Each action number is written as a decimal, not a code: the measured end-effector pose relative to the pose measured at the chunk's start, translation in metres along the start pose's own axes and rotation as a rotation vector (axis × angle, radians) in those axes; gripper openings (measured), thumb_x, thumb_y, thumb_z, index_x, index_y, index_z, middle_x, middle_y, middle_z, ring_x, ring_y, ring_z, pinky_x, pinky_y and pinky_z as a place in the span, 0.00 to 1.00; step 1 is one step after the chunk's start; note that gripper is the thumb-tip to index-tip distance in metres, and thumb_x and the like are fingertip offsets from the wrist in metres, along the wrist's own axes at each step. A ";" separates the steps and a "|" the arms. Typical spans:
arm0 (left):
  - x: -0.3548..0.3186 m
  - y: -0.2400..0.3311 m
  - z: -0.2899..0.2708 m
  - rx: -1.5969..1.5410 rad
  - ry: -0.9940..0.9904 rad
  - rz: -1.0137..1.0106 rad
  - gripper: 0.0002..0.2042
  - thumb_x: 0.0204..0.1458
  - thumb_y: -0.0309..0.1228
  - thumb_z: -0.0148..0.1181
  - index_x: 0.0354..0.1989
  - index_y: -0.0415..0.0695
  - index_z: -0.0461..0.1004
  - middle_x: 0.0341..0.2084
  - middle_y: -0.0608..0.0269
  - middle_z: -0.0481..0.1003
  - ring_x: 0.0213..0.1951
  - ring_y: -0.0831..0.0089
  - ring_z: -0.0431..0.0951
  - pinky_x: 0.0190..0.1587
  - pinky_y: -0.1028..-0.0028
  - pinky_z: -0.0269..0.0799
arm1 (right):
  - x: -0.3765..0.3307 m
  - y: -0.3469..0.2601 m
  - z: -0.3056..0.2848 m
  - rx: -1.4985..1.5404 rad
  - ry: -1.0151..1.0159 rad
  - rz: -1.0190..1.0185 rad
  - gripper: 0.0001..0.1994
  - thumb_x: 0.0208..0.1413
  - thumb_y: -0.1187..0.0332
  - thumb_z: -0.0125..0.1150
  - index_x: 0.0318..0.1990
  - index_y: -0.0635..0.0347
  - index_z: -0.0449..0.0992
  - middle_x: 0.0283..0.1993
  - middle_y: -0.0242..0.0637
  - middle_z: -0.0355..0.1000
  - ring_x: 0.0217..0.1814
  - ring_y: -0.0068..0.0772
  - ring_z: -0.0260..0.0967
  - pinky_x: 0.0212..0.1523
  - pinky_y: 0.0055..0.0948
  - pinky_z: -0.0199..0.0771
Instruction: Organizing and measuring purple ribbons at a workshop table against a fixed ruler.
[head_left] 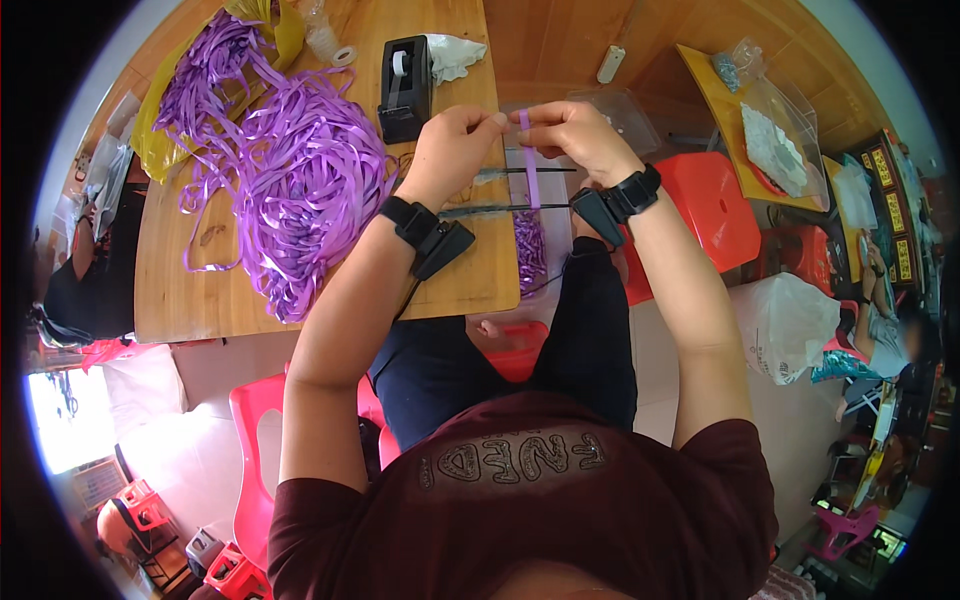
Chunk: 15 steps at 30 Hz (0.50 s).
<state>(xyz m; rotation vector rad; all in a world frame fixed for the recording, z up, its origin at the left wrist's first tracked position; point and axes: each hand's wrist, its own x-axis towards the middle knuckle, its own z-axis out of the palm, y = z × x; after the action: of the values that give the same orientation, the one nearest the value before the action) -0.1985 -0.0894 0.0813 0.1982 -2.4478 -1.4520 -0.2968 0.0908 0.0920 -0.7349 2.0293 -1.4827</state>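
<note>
A short length of purple ribbon hangs from the fingertips of my right hand, which pinches it near its top. Close beside it on the left, my left hand has thumb and forefinger pressed together; whatever is between them is too small to make out. Below the hands, two thin dark rods stick out past the table edge, and the ribbon hangs down by them. Under the rods, a clear bin holds many small purple pieces. A large tangled heap of purple ribbon lies left of my left arm.
On the wooden table stand a black tape dispenser and a crumpled white tissue. A yellow bag with more ribbon is at the far left. Right of my legs are a red stool and a white plastic bag.
</note>
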 end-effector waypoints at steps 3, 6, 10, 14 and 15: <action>-0.001 0.001 0.000 -0.010 0.026 0.034 0.15 0.58 0.40 0.59 0.36 0.38 0.81 0.24 0.54 0.77 0.28 0.65 0.77 0.32 0.68 0.71 | 0.011 0.017 0.001 0.073 0.010 0.082 0.15 0.55 0.70 0.67 0.51 0.62 0.81 0.33 0.28 0.77 0.33 0.16 0.68 0.37 0.19 0.69; -0.005 0.004 0.001 0.020 0.034 0.080 0.15 0.57 0.40 0.60 0.36 0.37 0.81 0.26 0.53 0.77 0.29 0.63 0.77 0.33 0.67 0.72 | 0.014 0.026 0.003 0.132 -0.006 0.114 0.14 0.53 0.70 0.68 0.48 0.59 0.83 0.36 0.29 0.79 0.32 0.16 0.69 0.35 0.19 0.70; -0.009 0.011 0.003 0.054 -0.023 0.065 0.14 0.56 0.39 0.61 0.36 0.38 0.81 0.30 0.52 0.78 0.32 0.59 0.79 0.35 0.66 0.73 | 0.014 0.035 0.002 0.185 0.001 0.147 0.11 0.54 0.72 0.67 0.45 0.60 0.83 0.35 0.29 0.79 0.31 0.17 0.69 0.34 0.20 0.70; -0.007 -0.003 0.011 0.113 -0.114 0.160 0.12 0.57 0.35 0.61 0.36 0.38 0.81 0.29 0.54 0.78 0.33 0.63 0.77 0.39 0.66 0.71 | 0.013 0.043 0.006 0.184 0.043 0.151 0.09 0.55 0.71 0.67 0.43 0.62 0.83 0.34 0.29 0.78 0.31 0.18 0.69 0.33 0.22 0.70; -0.006 -0.008 0.013 0.195 -0.169 0.327 0.10 0.56 0.33 0.60 0.35 0.38 0.81 0.30 0.54 0.79 0.34 0.59 0.78 0.40 0.65 0.72 | 0.013 0.046 0.005 0.184 0.045 0.148 0.09 0.55 0.71 0.67 0.43 0.62 0.83 0.34 0.29 0.78 0.31 0.18 0.69 0.33 0.22 0.70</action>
<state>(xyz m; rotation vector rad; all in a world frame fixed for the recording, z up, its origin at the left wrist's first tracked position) -0.1974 -0.0809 0.0679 -0.2848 -2.6018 -1.1323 -0.3082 0.0900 0.0455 -0.4708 1.9035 -1.5848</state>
